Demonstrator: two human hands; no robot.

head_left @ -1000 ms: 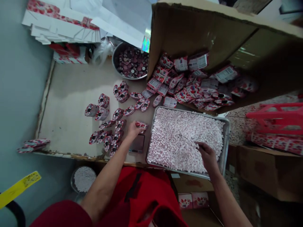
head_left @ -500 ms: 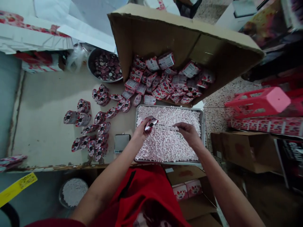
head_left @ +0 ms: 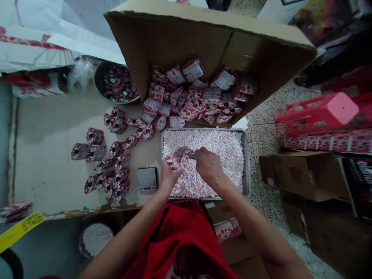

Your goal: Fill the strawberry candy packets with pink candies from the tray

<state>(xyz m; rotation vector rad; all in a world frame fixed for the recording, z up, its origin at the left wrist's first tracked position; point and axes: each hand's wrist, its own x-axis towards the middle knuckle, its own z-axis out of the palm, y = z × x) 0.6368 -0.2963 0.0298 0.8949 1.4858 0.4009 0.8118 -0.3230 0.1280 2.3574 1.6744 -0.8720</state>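
A shallow metal tray (head_left: pixel 247 166) is filled with small pale pink pellets (head_left: pixel 215 143). Over its left half is a red and white printed packet (head_left: pixel 182 152), either resting on the pellets or touched by a metal tool. My right hand (head_left: pixel 208 166) is closed around that narrow metal tool (head_left: pixel 191 156), whose end reaches the packet; its full shape is hidden. Just below the packet, my left hand (head_left: pixel 171 175) has its fingers spread and thumb apart, low over the pellets. A small digital scale (head_left: pixel 147 178) lies left of the tray.
Several filled packets (head_left: pixel 95 153) stand on the table left of the scale. A large cardboard box (head_left: pixel 186 38) on its side spills more packets (head_left: pixel 192 102). A metal bowl (head_left: pixel 99 83) of round lids stands beyond. A pink stool (head_left: pixel 319 114) is at right.
My left hand has come off the packet and moved down with its fingers spread. My right hand has moved left across the tray to the packet. The view has shifted slightly.
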